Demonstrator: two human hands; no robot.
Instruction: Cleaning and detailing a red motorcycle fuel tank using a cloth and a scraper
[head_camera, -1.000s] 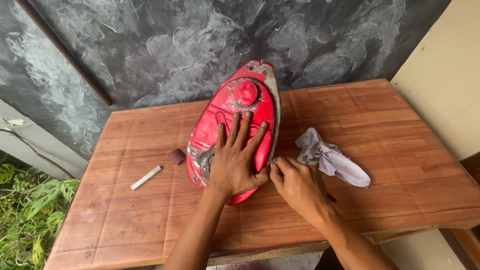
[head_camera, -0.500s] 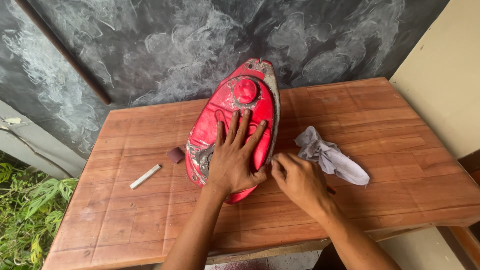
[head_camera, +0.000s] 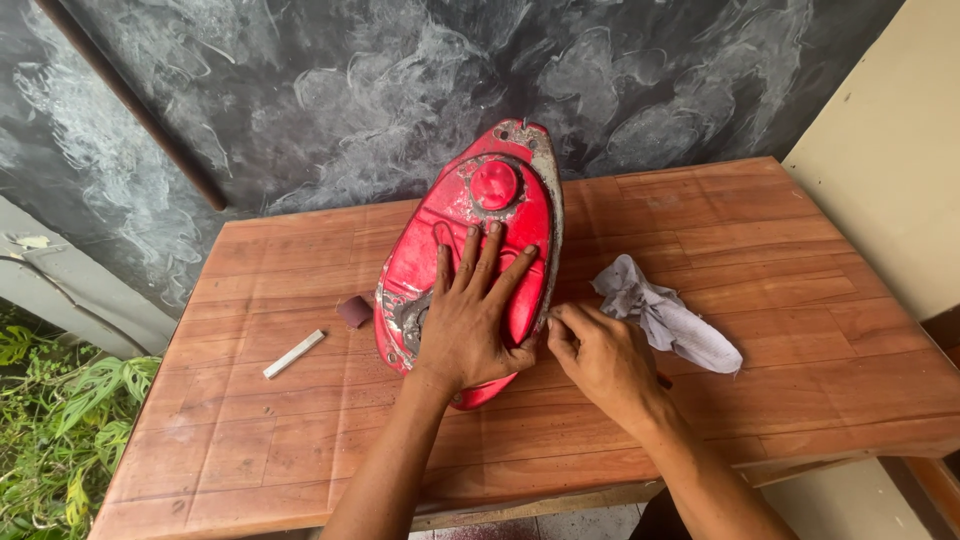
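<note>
My left hand (head_camera: 470, 320) lies flat, fingers spread, on the red motorcycle fuel tank (head_camera: 470, 245) at desk (head_camera: 800, 380) centre. My right hand (head_camera: 600, 355), grip curled, presses the tank's edge at four o'clock. Grey rag (head_camera: 665, 315) at three o'clock; white stick (head_camera: 294, 354) at nine.

Wooden table (head_camera: 800, 330), red tank (head_camera: 470, 230), rag (head_camera: 670, 318), chalk (head_camera: 293, 354)

A red motorcycle fuel tank (head_camera: 470, 240) lies flat at the centre of the frame, its round cap toward the top. Its paint is worn to bare grey metal along the right edge (and lower left).
</note>
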